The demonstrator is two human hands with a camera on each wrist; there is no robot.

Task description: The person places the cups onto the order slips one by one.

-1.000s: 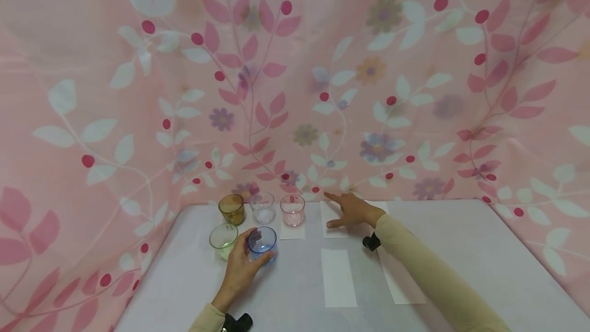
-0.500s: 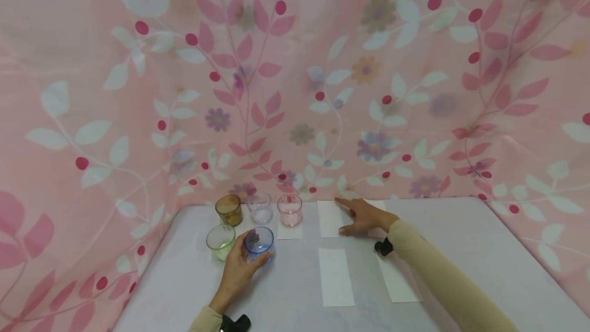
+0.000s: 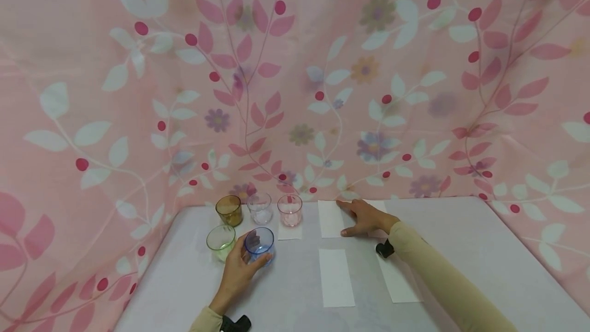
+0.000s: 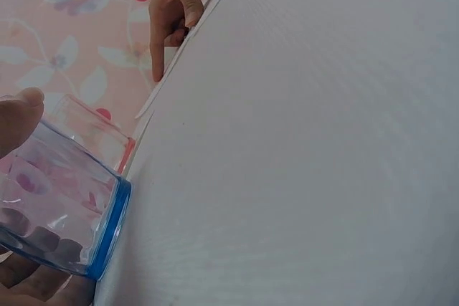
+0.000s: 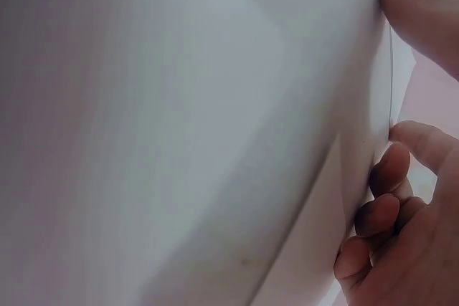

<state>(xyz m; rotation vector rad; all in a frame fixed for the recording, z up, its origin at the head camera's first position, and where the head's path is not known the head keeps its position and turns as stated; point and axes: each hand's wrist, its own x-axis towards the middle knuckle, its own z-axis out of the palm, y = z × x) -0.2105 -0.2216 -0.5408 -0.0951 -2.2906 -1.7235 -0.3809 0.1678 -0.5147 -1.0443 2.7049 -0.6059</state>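
My left hand (image 3: 237,268) grips a blue-tinted glass tumbler (image 3: 260,246), thumb on its near right side and fingers round the left. In the left wrist view, the blue tumbler (image 4: 64,191) sits upright with its thick base at the white tabletop. My right hand (image 3: 366,218) lies low over white paper at the back of the table. Its index finger and thumb are spread apart, and the thumb tip is at the right edge of a paper strip (image 3: 329,219). The right wrist view shows the other fingers (image 5: 378,214) bent close to the surface.
Beside the blue tumbler stand a green glass (image 3: 221,244), an amber glass (image 3: 229,211), a clear glass (image 3: 260,209) and a pink glass (image 3: 290,211). More white strips (image 3: 336,278) lie at front centre and under the right forearm (image 3: 400,281). A patterned pink curtain (image 3: 295,91) borders the back.
My right hand has slid a little to the right over the papers, uncovering more of the left back strip. The left hand keeps its grip on the blue tumbler in the same spot.
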